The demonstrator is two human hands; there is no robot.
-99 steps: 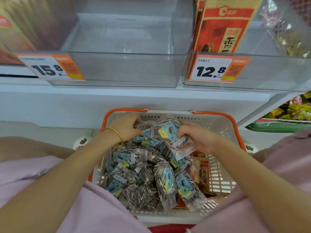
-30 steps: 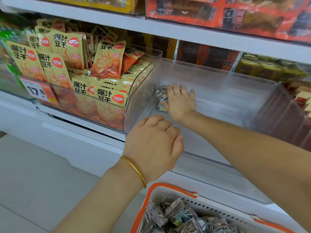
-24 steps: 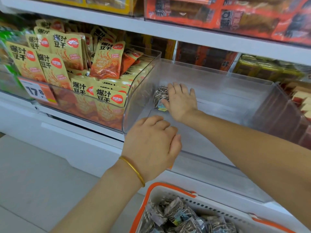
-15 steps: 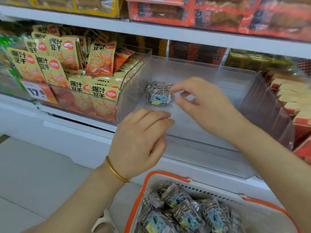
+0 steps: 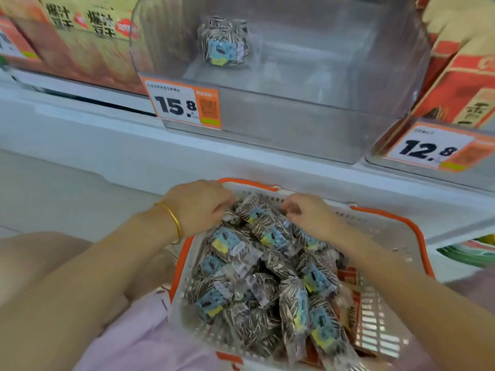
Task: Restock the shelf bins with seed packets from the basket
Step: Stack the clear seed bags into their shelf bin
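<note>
Shelf bin point(image 5: 294, 124) holds one seed packet point(image 5: 223, 45); left hand point(image 5: 198, 207) and right hand point(image 5: 310, 214) grip basket point(image 5: 388, 234) packets point(image 5: 263, 223).

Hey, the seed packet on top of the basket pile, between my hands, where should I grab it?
Probably pinch the top seed packet across its narrow middle, coming from above with the right hand: it lies lengthwise atop the pile, with both long edges exposed.

White shelving point(image 5: 184, 159), pale floor point(image 5: 51, 199)
</note>
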